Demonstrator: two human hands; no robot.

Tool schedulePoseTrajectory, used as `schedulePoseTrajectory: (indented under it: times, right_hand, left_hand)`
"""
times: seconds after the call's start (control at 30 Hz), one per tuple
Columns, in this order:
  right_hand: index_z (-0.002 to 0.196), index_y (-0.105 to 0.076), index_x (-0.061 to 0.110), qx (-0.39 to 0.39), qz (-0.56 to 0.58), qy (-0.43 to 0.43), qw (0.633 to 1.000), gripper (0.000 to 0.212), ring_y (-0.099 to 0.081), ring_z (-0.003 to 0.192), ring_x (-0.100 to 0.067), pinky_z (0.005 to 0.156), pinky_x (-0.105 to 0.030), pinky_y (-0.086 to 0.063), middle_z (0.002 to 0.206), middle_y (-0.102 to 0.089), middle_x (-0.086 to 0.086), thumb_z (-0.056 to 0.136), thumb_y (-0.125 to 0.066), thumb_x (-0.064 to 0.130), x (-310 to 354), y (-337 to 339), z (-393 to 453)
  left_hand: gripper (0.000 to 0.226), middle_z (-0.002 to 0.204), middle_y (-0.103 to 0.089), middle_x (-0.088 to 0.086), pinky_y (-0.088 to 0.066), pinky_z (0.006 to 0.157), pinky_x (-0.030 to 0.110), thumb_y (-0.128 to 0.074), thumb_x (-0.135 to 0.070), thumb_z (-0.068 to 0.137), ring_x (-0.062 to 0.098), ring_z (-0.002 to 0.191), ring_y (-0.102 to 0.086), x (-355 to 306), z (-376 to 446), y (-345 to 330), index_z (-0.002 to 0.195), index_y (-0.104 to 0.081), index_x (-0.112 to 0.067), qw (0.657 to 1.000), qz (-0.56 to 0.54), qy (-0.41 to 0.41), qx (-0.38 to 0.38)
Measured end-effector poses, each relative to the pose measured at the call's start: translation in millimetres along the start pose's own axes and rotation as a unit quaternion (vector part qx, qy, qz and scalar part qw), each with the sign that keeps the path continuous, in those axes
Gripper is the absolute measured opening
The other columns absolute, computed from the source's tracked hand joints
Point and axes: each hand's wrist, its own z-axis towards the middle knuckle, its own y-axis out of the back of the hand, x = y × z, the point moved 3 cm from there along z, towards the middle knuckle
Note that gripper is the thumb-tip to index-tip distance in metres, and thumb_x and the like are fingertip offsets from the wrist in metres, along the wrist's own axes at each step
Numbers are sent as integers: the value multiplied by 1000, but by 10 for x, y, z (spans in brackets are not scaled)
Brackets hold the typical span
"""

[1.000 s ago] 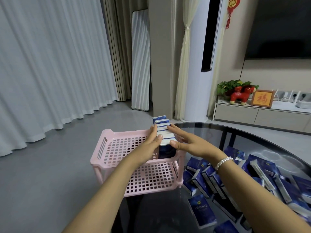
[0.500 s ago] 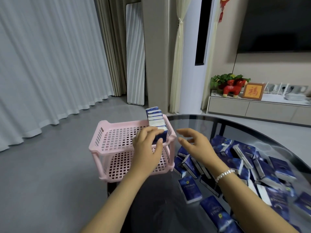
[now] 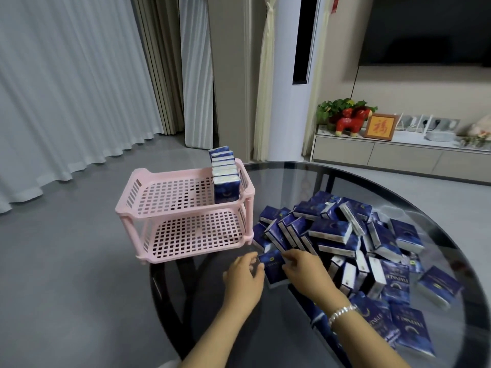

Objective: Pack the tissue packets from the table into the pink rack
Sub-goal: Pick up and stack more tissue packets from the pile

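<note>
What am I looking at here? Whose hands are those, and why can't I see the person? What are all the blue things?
There is no machine here, just a person. The camera sits on the person's head and looks forward and down, so you see only their arms and hands. The left hand and the right hand are both at one tissue packet lying on the round glass table; whether either hand truly grips it is hard to tell. The blue things are a pile of tissue packets waiting on the table. The pink rack stands at the table's edge. A row of packets already stands upright in its top shelf, at the right end. The bottom shelf has none.
</note>
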Motion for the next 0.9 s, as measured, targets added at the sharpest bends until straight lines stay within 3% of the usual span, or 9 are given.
schedulePoseTrajectory:
  times: [0.13,0.23,0.4,0.47,0.53,0.63,0.77,0.9]
  right_hand:
    - [128,-56,14,9,22,-8,1000,38,-59,111,-14,85,-14,-39,122,-64,-2,89,-54,13,-34,-91,-33]
    - [125,-58,15,-12,56,-11,998,37,-61,105,-11,79,-8,-36,116,-67,-3,89,-54,12,-21,-103,-72]
    - [121,-61,16,-55,140,-2,989,33,-63,94,-4,76,-4,-40,107,-70,2,88,-58,12,18,-66,-195]
    - [122,-61,16,-67,145,13,987,33,-59,87,1,69,2,-39,104,-69,4,89,-58,12,38,-16,-254]
    - [122,-60,15,-95,130,31,986,34,-57,86,1,68,4,-38,105,-69,3,89,-59,13,52,91,-287]
    - [119,-62,12,-202,96,44,974,30,-58,92,-8,76,-7,-40,104,-67,0,90,-59,16,24,378,-307]
    - [119,-62,12,-353,-32,9,935,34,-49,109,-26,92,-32,-39,110,-61,-9,87,-62,24,-108,761,-247]
    - [133,-47,15,-277,-140,-106,944,56,-34,124,-31,101,-39,-27,132,-45,-10,88,-54,47,-229,917,-88]
  left_hand:
    - [48,127,-59,-1,-40,104,33,-55,-31,93,12,113,-54,60,-30,-126,139,-46,-20,995,-63,56,51]
    - [45,127,-58,0,-40,91,18,-59,-18,91,5,104,-53,33,-55,-90,136,-49,-15,986,-155,60,30]
    - [45,119,-60,-3,-49,72,10,-66,-8,86,-1,96,-59,44,-64,-18,129,-54,-17,952,-300,69,3]
    - [49,119,-61,-3,-52,75,12,-66,-3,85,0,99,-61,21,-67,-32,130,-53,-17,931,-358,72,19]
    - [46,120,-66,2,-52,90,25,-64,1,85,11,105,-65,0,-64,-59,128,-56,-12,905,-417,77,37]
    - [30,113,-70,7,-46,101,41,-61,-2,88,22,108,-65,-12,-67,-66,117,-64,-11,883,-459,86,55]
    - [20,108,-72,7,-46,102,45,-60,-5,89,26,107,-65,-12,-70,-76,104,-68,-15,882,-459,89,62]
    - [23,111,-71,9,-44,103,48,-63,-8,88,26,109,-64,12,-54,-109,110,-65,-12,886,-450,94,60]
